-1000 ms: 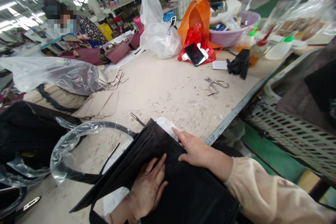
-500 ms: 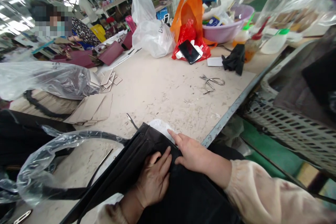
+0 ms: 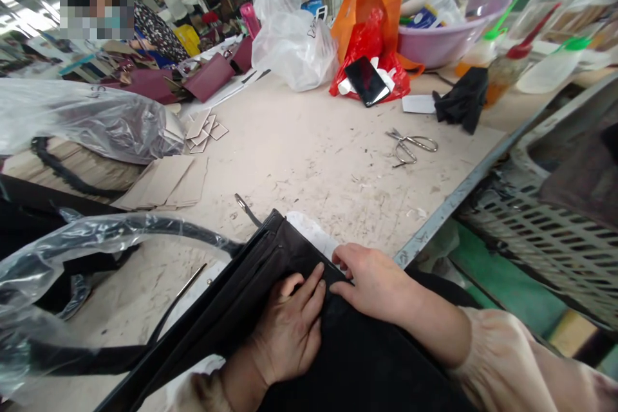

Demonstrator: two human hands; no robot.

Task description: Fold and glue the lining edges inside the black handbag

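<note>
A black bag (image 3: 357,360) lies at the table's near edge, its layered opening running toward the lower left. My left hand (image 3: 290,328) rests on it with fingers spread, pressing the material near the top corner. Just to the right, my right hand (image 3: 369,277) grips the bag's side edge between thumb and curled fingers. White paper (image 3: 311,232) shows under the bag's far corner. A plastic-wrapped handle (image 3: 159,225) loops from the bag to the left, and a strap with a metal clasp (image 3: 244,204) sticks out beyond the corner.
Scissors (image 3: 410,143) lie on the worktable (image 3: 290,141). Behind stand a red bag with a phone (image 3: 367,80), a purple basin (image 3: 434,45) and glue bottles (image 3: 512,64). Cardboard pieces (image 3: 168,183) sit left, a plastic crate (image 3: 545,238) right. A person (image 3: 157,32) is at the far left.
My right hand's fingers have curled in at the bag's edge, where the index finger was stretched out before. My left hand stays on the bag. The view has shifted slightly.
</note>
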